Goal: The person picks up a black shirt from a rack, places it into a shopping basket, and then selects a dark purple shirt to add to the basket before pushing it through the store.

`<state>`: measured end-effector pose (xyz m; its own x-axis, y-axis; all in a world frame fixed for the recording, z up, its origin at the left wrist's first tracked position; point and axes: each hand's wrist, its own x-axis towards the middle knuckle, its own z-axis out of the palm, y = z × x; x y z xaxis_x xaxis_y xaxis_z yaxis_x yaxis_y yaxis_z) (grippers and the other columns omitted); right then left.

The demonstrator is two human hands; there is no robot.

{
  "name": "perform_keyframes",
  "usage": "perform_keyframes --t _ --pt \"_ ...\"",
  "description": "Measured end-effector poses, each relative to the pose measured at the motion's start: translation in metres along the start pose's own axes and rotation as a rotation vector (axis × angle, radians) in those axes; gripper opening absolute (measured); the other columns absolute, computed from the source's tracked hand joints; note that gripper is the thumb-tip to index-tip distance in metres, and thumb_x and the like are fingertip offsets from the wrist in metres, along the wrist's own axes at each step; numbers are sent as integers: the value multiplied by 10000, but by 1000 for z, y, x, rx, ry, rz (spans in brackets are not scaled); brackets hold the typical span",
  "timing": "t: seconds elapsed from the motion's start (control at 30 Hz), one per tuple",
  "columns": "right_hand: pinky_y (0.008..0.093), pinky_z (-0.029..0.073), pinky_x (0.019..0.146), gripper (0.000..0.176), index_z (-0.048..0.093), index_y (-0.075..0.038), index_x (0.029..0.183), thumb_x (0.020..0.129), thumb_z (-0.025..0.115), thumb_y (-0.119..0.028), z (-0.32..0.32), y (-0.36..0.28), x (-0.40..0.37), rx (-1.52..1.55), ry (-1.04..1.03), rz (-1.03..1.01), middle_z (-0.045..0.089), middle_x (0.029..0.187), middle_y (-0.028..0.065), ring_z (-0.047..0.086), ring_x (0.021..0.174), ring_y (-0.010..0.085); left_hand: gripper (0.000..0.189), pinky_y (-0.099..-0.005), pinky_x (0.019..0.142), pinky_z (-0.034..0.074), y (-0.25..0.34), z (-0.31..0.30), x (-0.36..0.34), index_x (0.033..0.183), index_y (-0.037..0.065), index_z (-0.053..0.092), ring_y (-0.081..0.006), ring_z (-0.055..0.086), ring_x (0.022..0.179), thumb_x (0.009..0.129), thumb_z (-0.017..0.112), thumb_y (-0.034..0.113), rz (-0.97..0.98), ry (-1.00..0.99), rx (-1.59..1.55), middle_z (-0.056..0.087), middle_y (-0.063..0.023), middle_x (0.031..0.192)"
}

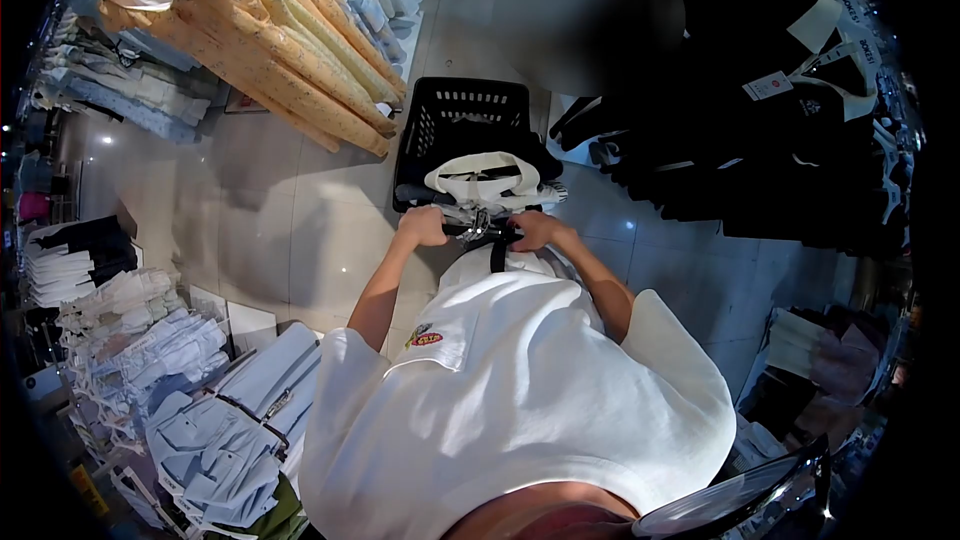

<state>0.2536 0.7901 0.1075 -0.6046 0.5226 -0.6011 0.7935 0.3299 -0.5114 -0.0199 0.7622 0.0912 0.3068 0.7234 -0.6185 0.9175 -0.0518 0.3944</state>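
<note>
A black plastic basket cart [470, 90] with slotted walls stands right in front of me. Dark clothes lie in it, with a garment with a white collar [487, 162] on top at the near end. My left hand [425, 226] is closed in a fist around the left end of the dark handle bar. Curled round the same bar's right end is my right hand [537, 230], its fingertips partly hidden. Between the two hands sits a bunch of metal hanger hooks [481, 224], close to the bar. A black strap [498, 256] hangs beside my right hand.
Orange floral dresses [270, 40] hang at the upper left. Black garments [720, 160] with tags fill the right side. Light blue shirts [215, 450] and white clothes hang at the lower left, more clothes [800, 370] at the lower right. Tiled floor [330, 200] runs between the racks.
</note>
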Motion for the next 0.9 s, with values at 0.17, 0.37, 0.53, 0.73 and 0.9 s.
perform_keyframes --t 0.17,0.37,0.53,0.73,0.9 --pt "447 449 871 636 438 -39 1172 659 721 -285 27 -14 25 -184 256 203 526 1042 250 536 991 391 335 -400 778 498 -3 -10 11 858 105 713 -314 635 855 615 674 332 41 142 -26 666 -163 869" --pt "424 466 835 516 543 -16 1051 638 723 -269 9 -4 66 -203 572 100 573 1001 211 562 955 371 334 -408 785 513 -4 -43 31 879 81 704 -330 639 870 613 629 270 16 119 -53 662 -180 920" --pt "407 494 730 298 677 -36 810 626 711 -268 -26 -13 91 88 539 58 643 779 178 623 765 338 372 -415 793 507 -14 -70 48 881 54 700 -348 635 862 623 660 319 37 202 -86 654 -204 912" --pt "409 485 769 333 691 -48 824 608 719 -300 -48 -9 125 138 626 133 641 801 193 609 804 349 389 -426 782 510 -33 -99 86 891 30 691 -348 635 881 633 675 321 94 162 -52 652 -212 924" --pt "420 464 827 363 699 -63 848 611 720 -337 -66 -14 151 140 700 206 634 856 215 581 881 363 422 -394 813 502 -47 -130 106 929 30 681 -339 631 894 639 699 336 76 180 1 650 -209 945"
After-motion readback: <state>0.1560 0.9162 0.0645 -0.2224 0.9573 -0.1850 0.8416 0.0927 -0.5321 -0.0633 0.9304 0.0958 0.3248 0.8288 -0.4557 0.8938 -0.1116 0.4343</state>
